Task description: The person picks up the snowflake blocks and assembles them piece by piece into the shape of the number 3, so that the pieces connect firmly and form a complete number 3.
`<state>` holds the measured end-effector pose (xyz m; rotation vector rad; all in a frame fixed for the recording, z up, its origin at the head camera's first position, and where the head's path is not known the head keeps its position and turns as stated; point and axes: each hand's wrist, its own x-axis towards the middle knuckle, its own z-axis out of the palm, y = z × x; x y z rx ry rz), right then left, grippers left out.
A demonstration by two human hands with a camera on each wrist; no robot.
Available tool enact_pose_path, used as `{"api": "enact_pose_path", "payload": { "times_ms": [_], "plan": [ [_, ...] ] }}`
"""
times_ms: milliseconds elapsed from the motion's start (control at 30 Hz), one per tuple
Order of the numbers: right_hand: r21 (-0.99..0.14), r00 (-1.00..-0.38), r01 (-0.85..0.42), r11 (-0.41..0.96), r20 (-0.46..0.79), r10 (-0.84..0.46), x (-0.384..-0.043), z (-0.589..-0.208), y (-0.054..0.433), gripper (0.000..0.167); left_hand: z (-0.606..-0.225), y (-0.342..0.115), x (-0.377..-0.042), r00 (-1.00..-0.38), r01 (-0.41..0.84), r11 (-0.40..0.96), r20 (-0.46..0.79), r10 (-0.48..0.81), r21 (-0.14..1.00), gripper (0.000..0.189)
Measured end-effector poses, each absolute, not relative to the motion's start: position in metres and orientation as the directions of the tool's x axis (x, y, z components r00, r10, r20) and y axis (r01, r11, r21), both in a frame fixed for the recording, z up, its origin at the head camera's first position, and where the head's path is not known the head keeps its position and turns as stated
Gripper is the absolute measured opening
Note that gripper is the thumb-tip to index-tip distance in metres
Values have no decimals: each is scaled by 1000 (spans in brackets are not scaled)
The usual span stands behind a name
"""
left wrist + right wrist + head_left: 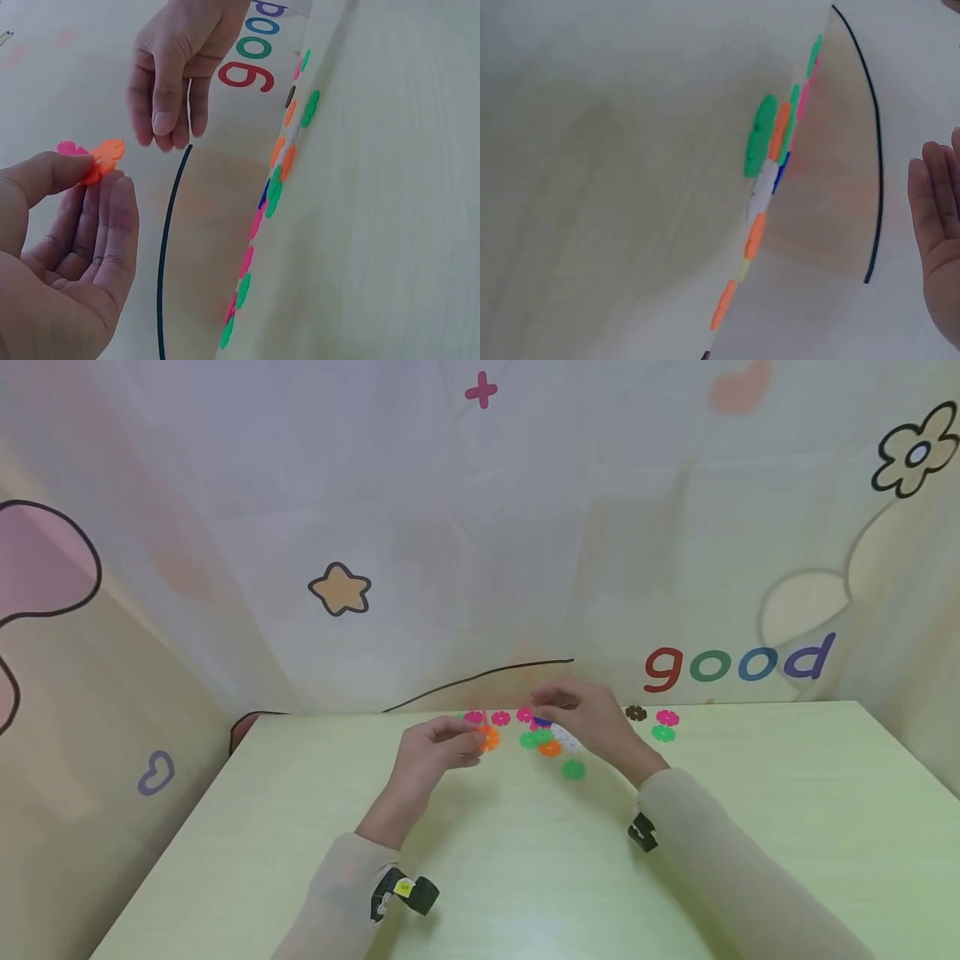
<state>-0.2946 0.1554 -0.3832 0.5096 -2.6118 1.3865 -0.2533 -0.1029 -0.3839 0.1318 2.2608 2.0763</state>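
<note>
My left hand [431, 756] pinches an orange flower-shaped plastic disc [109, 155] between thumb and fingers, above the table. A pink disc [70, 148] shows beside the orange one and appears joined to it. My right hand [585, 718] hovers to the right, fingers loosely bent, and nothing is visible in it. In the left wrist view its fingers hang down apart from the discs. Beneath the hands lie loose discs, among them a green disc [573, 769], a white disc [566, 739] and a blue disc [542, 722], partly hidden by the right hand.
The pale table [495, 877] ends at a printed cloth backdrop [465, 527]. Several discs lie near its far edge, including a brown disc [636, 713] and a pink disc [667, 717] at right. Each sleeve carries a black wrist camera [422, 895].
</note>
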Motion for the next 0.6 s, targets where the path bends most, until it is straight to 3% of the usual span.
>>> {"api": "enact_pose_path", "payload": {
  "times_ms": [367, 600],
  "plan": [
    [-815, -928, -330, 477, 185, -324, -334, -396, 133, 34, -395, -115, -264, -998, 12, 62, 8, 68, 998, 21],
    [-795, -931, -301, 526, 126, -342, -350, -398, 114, 32, -400, -123, -271, -999, 12, 37, 10, 50, 999, 24]
  ]
}}
